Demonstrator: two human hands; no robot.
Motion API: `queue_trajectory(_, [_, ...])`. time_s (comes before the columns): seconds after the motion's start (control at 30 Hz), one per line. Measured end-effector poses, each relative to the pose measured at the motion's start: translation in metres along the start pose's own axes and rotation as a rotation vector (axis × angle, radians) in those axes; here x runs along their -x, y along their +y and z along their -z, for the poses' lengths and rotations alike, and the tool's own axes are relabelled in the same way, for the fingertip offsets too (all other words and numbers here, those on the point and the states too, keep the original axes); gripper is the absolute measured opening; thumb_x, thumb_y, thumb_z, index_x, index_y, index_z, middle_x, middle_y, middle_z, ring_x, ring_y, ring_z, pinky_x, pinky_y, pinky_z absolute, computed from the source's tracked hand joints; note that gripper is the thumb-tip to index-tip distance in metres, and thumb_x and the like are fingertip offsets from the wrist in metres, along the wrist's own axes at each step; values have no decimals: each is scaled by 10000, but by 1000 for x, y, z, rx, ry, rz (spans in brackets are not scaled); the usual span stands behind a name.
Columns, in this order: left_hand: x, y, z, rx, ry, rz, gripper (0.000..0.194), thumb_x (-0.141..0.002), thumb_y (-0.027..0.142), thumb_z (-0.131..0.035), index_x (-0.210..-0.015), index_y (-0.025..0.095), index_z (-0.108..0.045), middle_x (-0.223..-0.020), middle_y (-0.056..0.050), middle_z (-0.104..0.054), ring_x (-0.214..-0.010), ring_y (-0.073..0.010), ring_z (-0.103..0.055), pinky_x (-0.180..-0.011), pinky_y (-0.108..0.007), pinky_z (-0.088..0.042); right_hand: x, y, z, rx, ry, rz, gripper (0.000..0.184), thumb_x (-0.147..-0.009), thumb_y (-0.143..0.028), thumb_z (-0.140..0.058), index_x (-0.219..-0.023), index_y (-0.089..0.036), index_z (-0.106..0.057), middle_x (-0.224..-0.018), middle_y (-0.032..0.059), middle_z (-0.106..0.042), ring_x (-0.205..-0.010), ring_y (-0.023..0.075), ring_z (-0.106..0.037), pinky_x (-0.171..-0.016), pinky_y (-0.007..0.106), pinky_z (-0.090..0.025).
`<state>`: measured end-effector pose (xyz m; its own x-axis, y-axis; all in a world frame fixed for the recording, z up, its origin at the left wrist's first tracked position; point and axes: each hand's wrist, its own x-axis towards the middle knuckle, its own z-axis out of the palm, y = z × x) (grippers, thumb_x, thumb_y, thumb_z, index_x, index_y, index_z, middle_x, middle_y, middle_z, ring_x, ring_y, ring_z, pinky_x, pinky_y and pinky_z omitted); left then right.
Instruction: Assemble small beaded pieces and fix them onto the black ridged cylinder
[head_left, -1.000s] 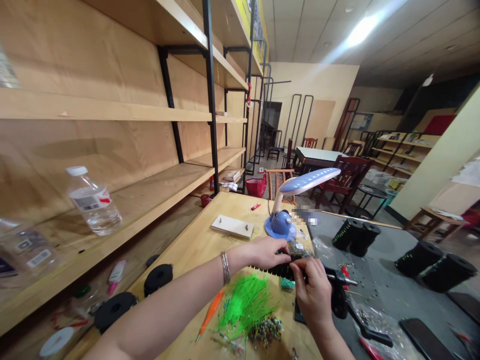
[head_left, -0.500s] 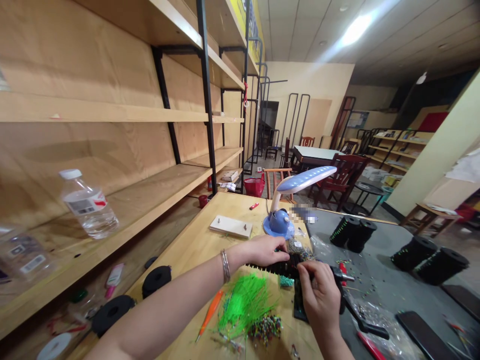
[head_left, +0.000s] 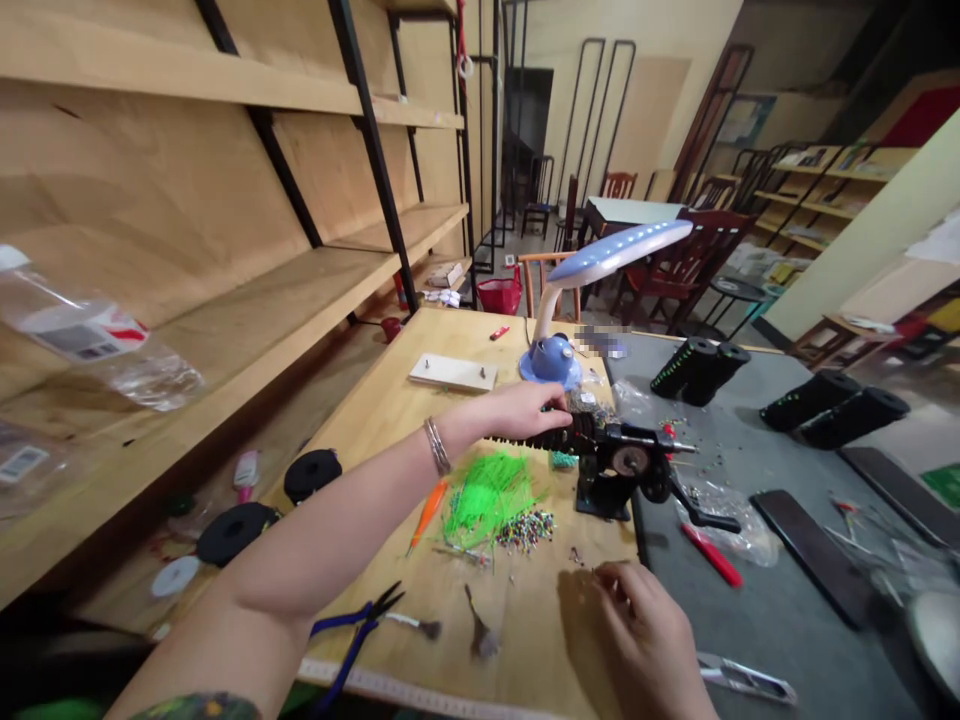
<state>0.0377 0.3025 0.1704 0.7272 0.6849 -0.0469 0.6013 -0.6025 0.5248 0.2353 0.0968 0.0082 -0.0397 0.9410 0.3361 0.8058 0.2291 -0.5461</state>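
Note:
My left hand [head_left: 529,408], with bangles at the wrist, is closed over a black ridged roll [head_left: 551,437]. That roll is fixed to a black hand-cranked winder [head_left: 630,460] at the table's middle. Lower right, my right hand [head_left: 646,625] hovers over the wooden tabletop with curled, slightly blurred fingertips; anything between them is too small to make out. Just beyond those fingertips lie tiny metal bits [head_left: 575,556]. Between the hands are bright green strands [head_left: 487,490], a pile of multicoloured beads [head_left: 527,530] and an orange pointed tool [head_left: 427,518].
Pliers [head_left: 360,625] and a small brush [head_left: 480,630] lie near the front edge. A blue lamp [head_left: 553,358] stands behind the winder. Black rolls [head_left: 682,370], a phone [head_left: 810,550] and a red-handled tool [head_left: 712,555] are on the grey mat. Shelving [head_left: 285,290] runs along the left.
My right hand has left the roll and come down toward the table's front, uncovering the winder. My left hand stays on the roll. The view has tilted down.

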Motion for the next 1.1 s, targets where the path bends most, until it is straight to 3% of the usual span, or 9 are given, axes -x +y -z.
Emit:
queue_trajectory(0.27, [1, 3, 2, 2, 4, -4, 243, -889, 347, -489, -1008, 177, -615, -962, -48, -689, -832, -170, -593, -741, -284, -419, 4, 1, -11, 143, -116, 7, 99, -877, -236, -537, -814, -231, -613, -780, 40, -676, -729, 211, -666, -611, 275, -507])
queue_trajectory(0.73, [1, 4, 3, -14, 5, 14, 257, -894, 351, -498, -1034, 177, -623, -983, -62, -697, -845, -191, -616, -722, -285, -433, 2, 7, -25, 238, -36, 20, 200, -907, -235, -473, -754, -252, -602, -683, 18, -683, -599, 198, -687, -497, 253, -489])
queue_trajectory(0.83, [2, 5, 3, -28, -6, 39, 276, -887, 385, -504, -1050, 198, -626, -987, -60, -706, -861, -207, -631, -724, -288, -446, -12, 2, -9, 111, -54, 80, 163, -934, -260, -468, -831, -254, -594, -756, 24, -695, -669, 180, -692, -574, 239, -522])
queue_trajectory(1.0, [3, 6, 2, -69, 43, 53, 288, -870, 421, -510, -1038, 224, -636, -996, -60, -720, -900, -238, -648, -737, -304, -466, -73, -28, 40, 22, 107, 176, 181, -935, -349, -489, -817, -254, -588, -713, 23, -652, -617, 177, -634, -544, 248, -501])
queue_trajectory(1.1, [4, 6, 1, -69, 51, 56, 306, -864, 444, -500, -1033, 228, -638, -996, -63, -725, -903, -255, -655, -741, -322, -479, -113, -47, 59, 1, 191, 263, 186, -916, -359, -507, -798, -249, -599, -894, 76, -691, -807, 218, -666, -655, 287, -531])
